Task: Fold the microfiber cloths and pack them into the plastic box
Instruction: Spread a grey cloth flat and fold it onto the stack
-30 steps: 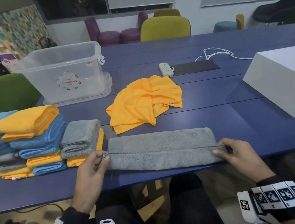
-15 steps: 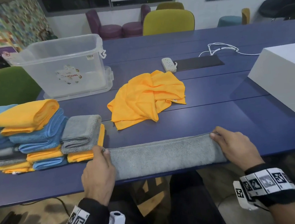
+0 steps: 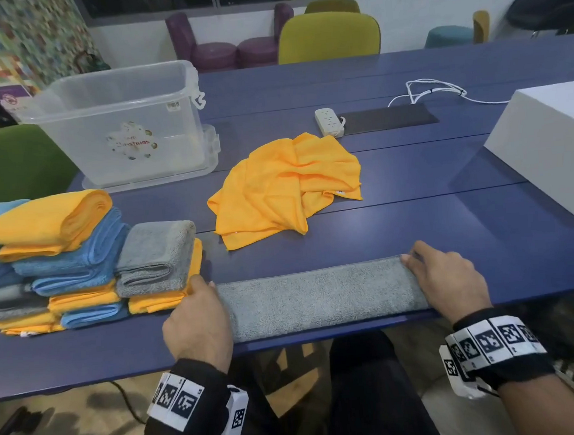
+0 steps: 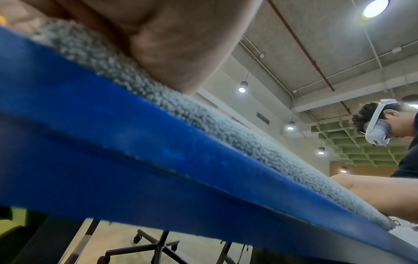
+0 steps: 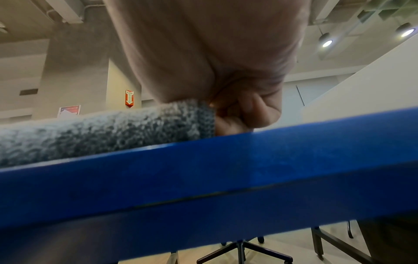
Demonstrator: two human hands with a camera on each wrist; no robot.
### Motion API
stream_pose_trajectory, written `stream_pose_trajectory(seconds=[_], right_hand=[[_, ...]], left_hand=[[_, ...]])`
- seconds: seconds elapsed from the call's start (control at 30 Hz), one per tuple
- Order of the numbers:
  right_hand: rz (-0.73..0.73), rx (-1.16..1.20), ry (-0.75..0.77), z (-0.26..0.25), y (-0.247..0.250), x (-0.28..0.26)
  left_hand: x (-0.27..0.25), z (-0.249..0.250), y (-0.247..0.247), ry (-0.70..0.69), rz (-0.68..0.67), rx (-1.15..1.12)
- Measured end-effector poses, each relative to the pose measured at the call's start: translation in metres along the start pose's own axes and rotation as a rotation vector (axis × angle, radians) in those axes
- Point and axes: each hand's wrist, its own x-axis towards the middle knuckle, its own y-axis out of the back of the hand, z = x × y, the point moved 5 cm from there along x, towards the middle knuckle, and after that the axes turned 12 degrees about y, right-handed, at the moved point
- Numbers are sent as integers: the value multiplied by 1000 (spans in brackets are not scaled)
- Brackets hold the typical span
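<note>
A grey microfiber cloth (image 3: 319,297) lies folded into a long narrow strip along the near edge of the blue table (image 3: 416,214). My left hand (image 3: 202,289) covers its left end, palm down, fingers curled at the far edge. My right hand (image 3: 419,261) pinches the far right corner with curled fingers (image 5: 255,110). In the left wrist view the palm (image 4: 169,44) rests on the cloth (image 4: 203,116). A crumpled orange cloth (image 3: 286,186) lies mid-table. The clear plastic box (image 3: 117,127) stands at the back left with nothing visible inside it.
Stacks of folded orange, blue and grey cloths (image 3: 59,262) sit at the left, touching my left hand's side. A white box (image 3: 547,142) stands at the right. A power strip (image 3: 329,121), black mat (image 3: 387,118) and white cable (image 3: 440,88) lie farther back.
Both hands carried the cloth's near edge over to the far edge, halving the strip's width. They now rest at the far corners.
</note>
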Motion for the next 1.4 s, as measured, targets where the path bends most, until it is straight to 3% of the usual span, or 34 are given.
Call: stream_pose_trajectory(seconds=[0.2,0.27,0.33,0.4,0.43,0.5,0.6,0.77,0.87,0.97,1.07,1.17,1.3,1.4], right_hand=[[69,0,-60,-3,3,-5],[180,33,-40,-7,7,-8],[319,14,43,-18,8,-14],[384,19,205,-48,-1,-24],[371,45,322,-70,-10,-29],[231,114,540,-118,-36,-40],[-17,130,626,-154,-73,-45],[6,-45,487,-103,-78,-38],[64,-59,328,-48,-65,-36],[37,-60,273,-28,-63,-35],[29,-30,247,-42,-59,-35],[52,-10,355,-88,-52,-45],[-6,62,611,-164,-68,-58],[-30,61,623,-186,-89,-54]], left_hand=[[-3,-3,4,45,-39,-12],[-12,-7,14,46,-25,-46],[-25,-11,29,-2,85,-111],[-40,-3,34,-154,235,-167],[-48,8,30,-272,260,-192],[-62,36,6,-518,183,-196],[-68,57,-35,-677,2,-68],[-47,29,-46,-610,-44,-40],[-32,2,-39,-534,2,-54],[-26,-17,-34,-467,-15,-147],[-36,-24,-9,-359,73,-288],[-46,-34,15,-123,152,-337],[-41,-42,13,95,-61,-183],[-32,-43,11,145,-132,-182]])
